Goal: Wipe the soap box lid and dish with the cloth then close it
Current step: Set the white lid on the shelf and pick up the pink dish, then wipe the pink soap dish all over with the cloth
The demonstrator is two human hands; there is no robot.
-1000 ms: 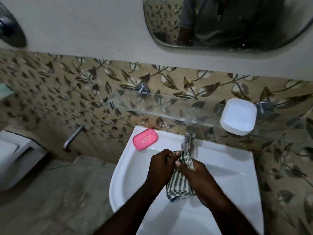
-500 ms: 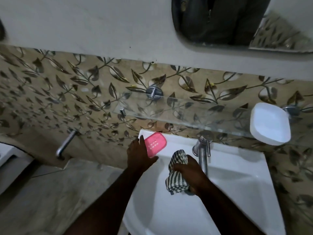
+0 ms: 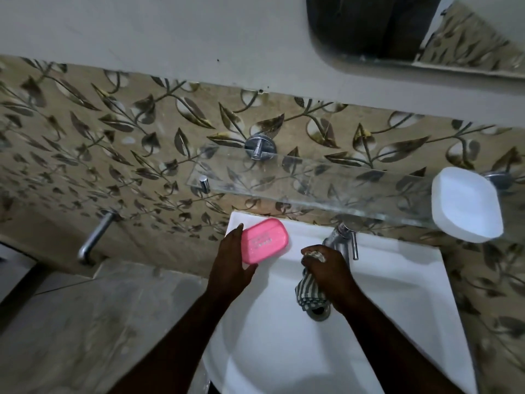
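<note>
Basin [image 3: 397, 294], near bowl: bare white ceramic, with the drain [image 3: 320, 311] just below the right hand [image 3: 329, 268]. That hand was clenched round the striped cloth [image 3: 309, 292]. A bunched end showed at the knuckles and the rest hung toward the drain. Cloth judged soft and limp; it should fold into corners and need no care in the grip.

Left of the cloth-holding hand and apart from it, the left hand [image 3: 231, 263] held the pink soap-box piece [image 3: 264, 240] by its left end. Its fingers [image 3: 238, 229] lay over the far edge and the thumb sat at the near edge. The piece was at the basin's back-left corner. In this dim view it could not be told whether it was lifted or resting on the rim. Judged light, stiff, thin plastic, slippery if wet. Best pinched across one end, which leaves the face free for the cloth.

Just beyond the right fingers stood the tap [image 3: 341, 237], a likely obstruction to wiping strokes. Further back and right of both hands, the white soap-box piece [image 3: 466, 204] sat on the glass shelf [image 3: 312, 191], near its front edge. Judged that a nudge could tip it into the basin. The open room for wiping was over the bowl, between the hands.
</note>
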